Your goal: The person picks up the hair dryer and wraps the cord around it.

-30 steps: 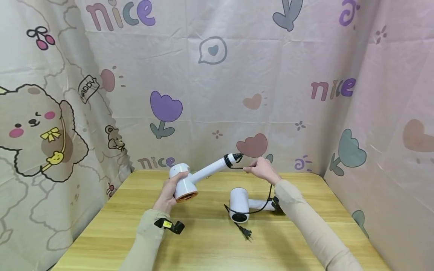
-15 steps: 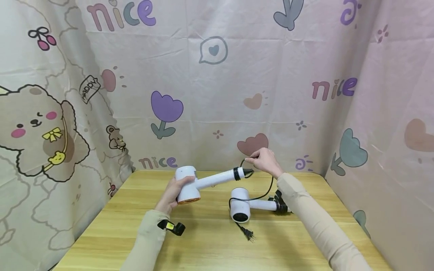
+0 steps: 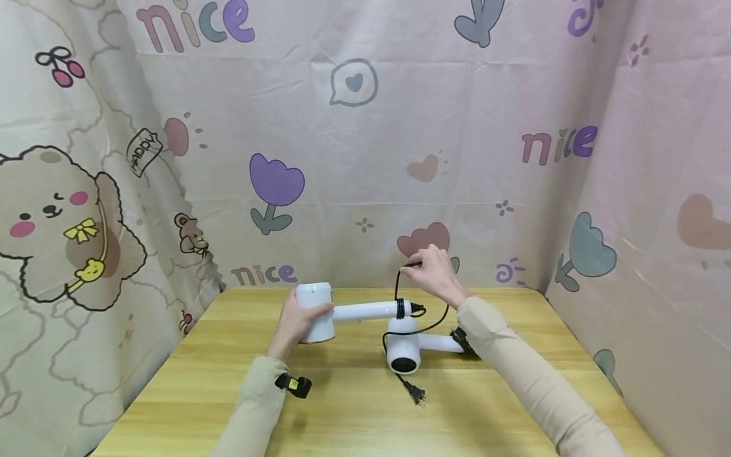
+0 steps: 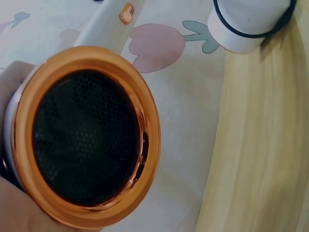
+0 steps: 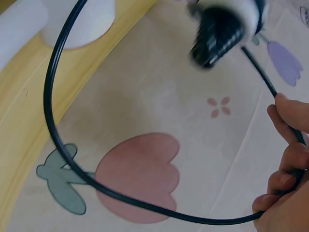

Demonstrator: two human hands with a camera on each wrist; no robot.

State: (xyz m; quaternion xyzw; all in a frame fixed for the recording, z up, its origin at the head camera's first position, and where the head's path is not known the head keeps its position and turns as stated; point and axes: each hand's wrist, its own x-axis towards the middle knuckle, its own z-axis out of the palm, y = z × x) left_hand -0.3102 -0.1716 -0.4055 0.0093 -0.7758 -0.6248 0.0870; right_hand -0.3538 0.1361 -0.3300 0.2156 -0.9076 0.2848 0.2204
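My left hand (image 3: 297, 322) grips the barrel of a white hair dryer (image 3: 365, 311) above the table, its handle pointing right. A copper-coloured rim (image 4: 150, 159) surrounds the dark mesh on its barrel in the left wrist view. Several turns of black cord are wound round the handle's end. Up and to the right of these coils, my right hand (image 3: 435, 276) holds the black cord (image 5: 49, 111), fingers curled round it. From this hand the cord loops down across a second white hair dryer (image 3: 403, 346). The two-pin plug (image 3: 417, 393) lies in front of that dryer.
The second hair dryer lies on the wooden table (image 3: 188, 400), its handle pointing right, with black cord bunched (image 3: 461, 341) at the handle's end, partly behind my right sleeve. A patterned curtain (image 3: 354, 146) hangs behind the table and along both sides.
The held hair dryer has tipped from a rising slant to nearly level, its handle end lowered. My right hand has risen slightly, and the cord from the coils now runs upward to it.
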